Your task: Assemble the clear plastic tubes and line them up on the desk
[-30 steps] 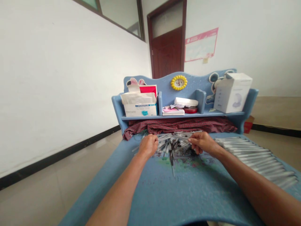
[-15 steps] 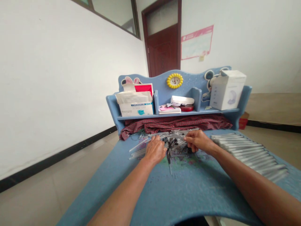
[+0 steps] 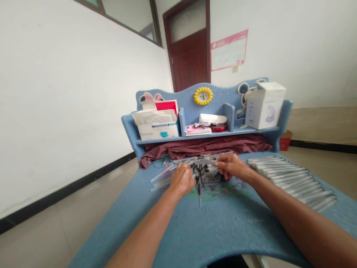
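The slender, pen-like tubes lie in a loose pile (image 3: pixel 201 172) between the two hands, on the blue tabletop (image 3: pixel 195 234). Clear and grey lengths cross one another there, with dark pieces gathered toward the middle and one thin piece pointing toward the person.

The right hand (image 3: pixel 231 166) is at the right edge of the pile, its thumb and forefinger pinched together on the end of a pale tube (image 3: pixel 205 162) that runs leftward over the heap. Its other fingers curl underneath, just above the dark pieces.

The left hand (image 3: pixel 182 180) is at the pile's left edge, back upward and fingers bent inward. Its fingertips are hidden, so whether it grips anything cannot be told. Just left of it, a few loose tubes (image 3: pixel 161 183) fan out across the table.

Beyond the right wrist, near the right forearm, a row of similar tubes (image 3: pixel 290 181) lies side by side. Behind the pile, a red plaid cloth (image 3: pixel 206 146) is bunched under the shelf (image 3: pixel 167 140), near both hands.
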### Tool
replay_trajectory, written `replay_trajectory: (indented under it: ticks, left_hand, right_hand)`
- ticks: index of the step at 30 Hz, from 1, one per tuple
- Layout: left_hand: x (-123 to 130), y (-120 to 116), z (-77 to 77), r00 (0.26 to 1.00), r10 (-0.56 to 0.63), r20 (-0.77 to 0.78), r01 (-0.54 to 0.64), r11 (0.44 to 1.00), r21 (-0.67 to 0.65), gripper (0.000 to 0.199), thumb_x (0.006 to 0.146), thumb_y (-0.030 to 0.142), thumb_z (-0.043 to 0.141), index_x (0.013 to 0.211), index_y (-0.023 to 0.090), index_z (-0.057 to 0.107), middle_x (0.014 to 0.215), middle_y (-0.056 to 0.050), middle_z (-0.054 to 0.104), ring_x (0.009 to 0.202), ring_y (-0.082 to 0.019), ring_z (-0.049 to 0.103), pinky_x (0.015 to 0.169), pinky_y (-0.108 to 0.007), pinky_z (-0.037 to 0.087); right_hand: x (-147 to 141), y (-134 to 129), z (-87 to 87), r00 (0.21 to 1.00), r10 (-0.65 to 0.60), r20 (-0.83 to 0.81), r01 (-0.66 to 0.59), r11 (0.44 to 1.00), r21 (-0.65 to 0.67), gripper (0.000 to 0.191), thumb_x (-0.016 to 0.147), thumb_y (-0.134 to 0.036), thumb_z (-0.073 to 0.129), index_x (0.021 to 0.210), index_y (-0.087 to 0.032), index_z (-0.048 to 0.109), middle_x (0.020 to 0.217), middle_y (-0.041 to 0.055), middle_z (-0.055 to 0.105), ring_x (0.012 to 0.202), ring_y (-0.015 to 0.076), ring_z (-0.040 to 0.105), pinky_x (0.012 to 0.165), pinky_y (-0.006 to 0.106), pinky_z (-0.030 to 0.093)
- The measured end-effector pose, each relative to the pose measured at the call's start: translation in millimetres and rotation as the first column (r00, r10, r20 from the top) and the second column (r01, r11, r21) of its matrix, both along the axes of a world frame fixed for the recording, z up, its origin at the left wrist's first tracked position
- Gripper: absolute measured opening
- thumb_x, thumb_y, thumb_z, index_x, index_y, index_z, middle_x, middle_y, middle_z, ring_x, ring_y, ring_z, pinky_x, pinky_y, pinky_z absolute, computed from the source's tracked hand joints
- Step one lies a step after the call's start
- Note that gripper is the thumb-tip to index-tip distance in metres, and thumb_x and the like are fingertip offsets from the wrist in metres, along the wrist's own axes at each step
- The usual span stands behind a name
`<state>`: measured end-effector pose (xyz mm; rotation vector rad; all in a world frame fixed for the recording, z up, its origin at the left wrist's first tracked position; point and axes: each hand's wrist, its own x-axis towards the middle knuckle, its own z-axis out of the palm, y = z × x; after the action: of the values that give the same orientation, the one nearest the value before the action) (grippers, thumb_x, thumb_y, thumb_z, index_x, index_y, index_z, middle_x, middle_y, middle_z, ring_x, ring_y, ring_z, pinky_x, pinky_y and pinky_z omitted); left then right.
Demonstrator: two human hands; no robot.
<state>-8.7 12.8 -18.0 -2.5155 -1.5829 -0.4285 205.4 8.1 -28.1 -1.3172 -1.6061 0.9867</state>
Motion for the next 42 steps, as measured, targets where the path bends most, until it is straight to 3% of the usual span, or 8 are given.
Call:
replay_trajectory:
  ticks: [5, 11, 19, 28, 31, 36, 42]
  left_hand:
    - [-15.1, 6.1, 18.4, 0.972, 0.017, 0.235, 0.032, 0.979, -0.204, 0.003, 0.061, 0.019, 0.055, 0.060, 0.017, 0.055, 0.059, 0.001, 0.056, 0.058, -0.013, 0.051, 0.054, -0.022, 0.035]
    - [-28.9, 5.0, 28.2, 0.827, 0.057, 0.559, 0.238, 0.866, -0.440, 0.010, 0.057, 0.022, 0.056, 0.063, 0.016, 0.050, 0.049, 0.006, 0.050, 0.044, -0.008, 0.042, 0.044, -0.018, 0.029]
    - [-32.2, 5.5, 30.9, 0.795, 0.036, 0.606, 0.277, 0.867, -0.415, 0.012, 0.055, 0.021, 0.060, 0.062, 0.015, 0.053, 0.048, 0.007, 0.049, 0.046, -0.007, 0.042, 0.044, -0.018, 0.029]
    - [-32.6, 6.4, 29.3, 0.748, 0.013, 0.664, 0.393, 0.797, -0.458, 0.015, 0.058, 0.026, 0.064, 0.066, 0.015, 0.057, 0.049, 0.006, 0.050, 0.046, -0.008, 0.045, 0.044, -0.018, 0.031]
    - [-34.2, 4.5, 31.6, 0.664, 0.053, 0.745, 0.457, 0.761, -0.461, 0.016, 0.062, 0.026, 0.064, 0.070, 0.014, 0.058, 0.053, 0.003, 0.055, 0.047, -0.007, 0.047, 0.046, -0.018, 0.034]
    - [-35.9, 3.0, 34.1, 0.426, 0.164, 0.890, 0.563, 0.722, -0.403, 0.017, 0.069, 0.027, 0.061, 0.077, 0.014, 0.055, 0.060, -0.001, 0.060, 0.045, -0.006, 0.047, 0.045, -0.017, 0.036]
    - [-36.0, 8.0, 29.1, 0.261, 0.219, 0.940, 0.575, 0.747, -0.334, 0.013, 0.068, 0.022, 0.062, 0.074, 0.014, 0.054, 0.053, 0.001, 0.057, 0.039, -0.004, 0.042, 0.039, -0.015, 0.031]
  right_hand:
    - [4.2, -2.4, 2.9, 1.000, 0.031, 0.006, -0.031, 0.999, 0.021, 0.025, 0.072, -0.038, 0.056, 0.063, -0.015, 0.053, 0.047, -0.0023, 0.056, 0.031, 0.0075, 0.050, 0.030, 0.016, 0.034]
    - [15.5, -5.4, 8.7, 0.988, 0.155, 0.000, -0.155, 0.988, 0.020, 0.026, 0.069, -0.038, 0.060, 0.065, -0.013, 0.055, 0.048, -0.0012, 0.057, 0.032, 0.0085, 0.050, 0.031, 0.018, 0.036]
    - [15.8, -9.4, 11.9, 0.980, 0.201, 0.009, -0.201, 0.980, 0.005, 0.027, 0.068, -0.039, 0.061, 0.066, -0.013, 0.055, 0.048, -0.0014, 0.058, 0.033, 0.0084, 0.050, 0.032, 0.018, 0.037]
    - [13.8, -11.6, 11.8, 0.967, 0.256, -0.004, -0.256, 0.967, -0.006, 0.024, 0.069, -0.036, 0.060, 0.064, -0.013, 0.055, 0.049, -0.0015, 0.058, 0.033, 0.0083, 0.050, 0.032, 0.018, 0.035]
    - [11.6, -13.4, 11.9, 0.962, 0.272, -0.031, -0.272, 0.962, 0.006, 0.027, 0.070, -0.039, 0.060, 0.062, -0.014, 0.054, 0.047, -0.0016, 0.057, 0.033, 0.0087, 0.050, 0.033, 0.019, 0.036]
    - [-0.8, -20.2, 14.6, 0.954, 0.293, -0.062, -0.292, 0.956, 0.017, 0.032, 0.071, -0.045, 0.058, 0.065, -0.014, 0.052, 0.049, -0.0015, 0.058, 0.034, 0.0084, 0.050, 0.035, 0.019, 0.036]
    - [-24.3, -30.6, 15.7, 0.971, 0.237, -0.016, -0.235, 0.970, 0.067, 0.031, 0.079, -0.041, 0.049, 0.062, -0.016, 0.049, 0.043, -0.0045, 0.050, 0.029, 0.0054, 0.041, 0.031, 0.017, 0.027]
